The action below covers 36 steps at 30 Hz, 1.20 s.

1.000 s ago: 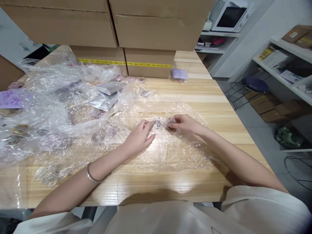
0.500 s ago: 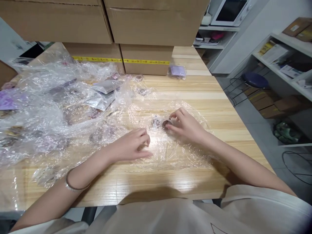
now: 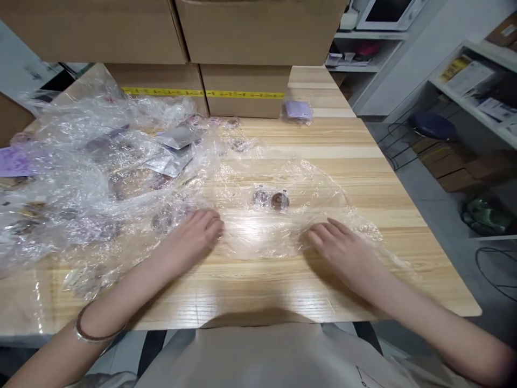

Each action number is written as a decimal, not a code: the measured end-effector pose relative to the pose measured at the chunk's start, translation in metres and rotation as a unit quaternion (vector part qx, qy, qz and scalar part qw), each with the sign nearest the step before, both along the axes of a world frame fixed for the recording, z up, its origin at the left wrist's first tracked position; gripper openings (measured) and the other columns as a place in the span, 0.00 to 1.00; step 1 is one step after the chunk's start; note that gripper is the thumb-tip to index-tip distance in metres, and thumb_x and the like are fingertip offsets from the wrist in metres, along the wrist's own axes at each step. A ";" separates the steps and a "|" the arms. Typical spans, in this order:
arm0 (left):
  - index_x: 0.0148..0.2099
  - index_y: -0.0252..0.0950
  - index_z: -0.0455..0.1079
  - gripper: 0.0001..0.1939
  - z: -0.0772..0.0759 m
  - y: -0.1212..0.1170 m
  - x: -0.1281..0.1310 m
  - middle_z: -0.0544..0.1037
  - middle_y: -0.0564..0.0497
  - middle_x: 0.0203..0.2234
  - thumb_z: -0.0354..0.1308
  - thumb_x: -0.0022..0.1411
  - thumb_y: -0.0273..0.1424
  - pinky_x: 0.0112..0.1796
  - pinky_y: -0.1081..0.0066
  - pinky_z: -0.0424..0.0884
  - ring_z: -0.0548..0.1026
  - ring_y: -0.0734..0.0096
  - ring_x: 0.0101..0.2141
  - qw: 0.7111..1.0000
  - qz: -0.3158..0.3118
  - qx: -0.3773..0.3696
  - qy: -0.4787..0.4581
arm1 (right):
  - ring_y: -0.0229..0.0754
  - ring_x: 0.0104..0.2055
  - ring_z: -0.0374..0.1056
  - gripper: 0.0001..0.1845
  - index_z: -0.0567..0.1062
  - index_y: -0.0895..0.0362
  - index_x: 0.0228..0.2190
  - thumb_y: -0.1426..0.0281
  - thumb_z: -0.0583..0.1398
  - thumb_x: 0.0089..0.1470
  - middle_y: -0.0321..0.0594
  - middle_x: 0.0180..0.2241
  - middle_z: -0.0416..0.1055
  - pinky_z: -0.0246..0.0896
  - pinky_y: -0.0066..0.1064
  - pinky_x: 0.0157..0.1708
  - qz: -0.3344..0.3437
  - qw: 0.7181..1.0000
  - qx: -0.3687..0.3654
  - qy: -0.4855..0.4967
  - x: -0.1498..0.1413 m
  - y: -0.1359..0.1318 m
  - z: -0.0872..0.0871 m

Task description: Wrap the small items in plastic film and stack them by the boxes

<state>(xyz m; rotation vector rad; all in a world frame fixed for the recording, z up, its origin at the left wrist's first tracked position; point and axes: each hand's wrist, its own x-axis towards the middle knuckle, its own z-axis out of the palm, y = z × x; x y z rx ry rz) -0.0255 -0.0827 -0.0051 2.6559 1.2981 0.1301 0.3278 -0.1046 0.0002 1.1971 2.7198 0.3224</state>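
My left hand [image 3: 197, 231] has its fingers curled down on the clear plastic film [image 3: 262, 237], left of its middle. At the film's near right edge, my right hand [image 3: 337, 245] is closed with the film pinched under its fingertips. Between the hands and a little farther off lie two small round items side by side on the film: a pale, clear-looking one [image 3: 260, 197] and a dark brown one [image 3: 280, 201]. Each has a small dark mark at its top. Neither hand touches them. Their exact kind is too small to tell.
Crumpled clear plastic [image 3: 76, 188] with silver pouches [image 3: 175, 148] and small packed items covers the table's left side. Cardboard boxes [image 3: 246, 102] are stacked at the back. A purple packet [image 3: 298, 110] lies beside them. A blue stool [image 3: 432, 125] stands right of the table.
My right hand has left the brown round item and moved right and nearer to the film's edge. My left hand has drawn left and curled. The film is spread farther to the right.
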 end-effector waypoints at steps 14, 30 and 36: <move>0.43 0.41 0.75 0.15 0.012 0.027 -0.044 0.76 0.47 0.55 0.51 0.69 0.42 0.59 0.50 0.65 0.68 0.55 0.60 0.953 0.082 -0.080 -0.279 | 0.48 0.29 0.71 0.04 0.66 0.49 0.35 0.66 0.53 0.56 0.38 0.25 0.74 0.65 0.40 0.33 -0.252 0.854 -0.198 0.409 0.069 0.063 -0.004; 0.44 0.39 0.64 0.16 0.012 0.082 -0.001 0.68 0.56 0.15 0.41 0.72 0.44 0.27 0.68 0.66 0.72 0.65 0.18 0.929 0.332 -0.016 -0.162 | 0.44 0.19 0.65 0.23 0.73 0.53 0.41 0.48 0.54 0.60 0.35 0.18 0.69 0.60 0.35 0.26 -0.322 0.855 -0.141 0.382 0.072 0.146 -0.023; 0.61 0.31 0.60 0.24 0.011 0.088 0.002 0.76 0.35 0.41 0.49 0.68 0.40 0.43 0.52 0.70 0.76 0.43 0.45 0.917 0.381 0.102 -0.051 | 0.63 0.42 0.71 0.38 0.71 0.61 0.52 0.43 0.58 0.52 0.56 0.39 0.76 0.64 0.49 0.39 -0.363 0.905 -0.055 0.214 0.078 0.159 -0.018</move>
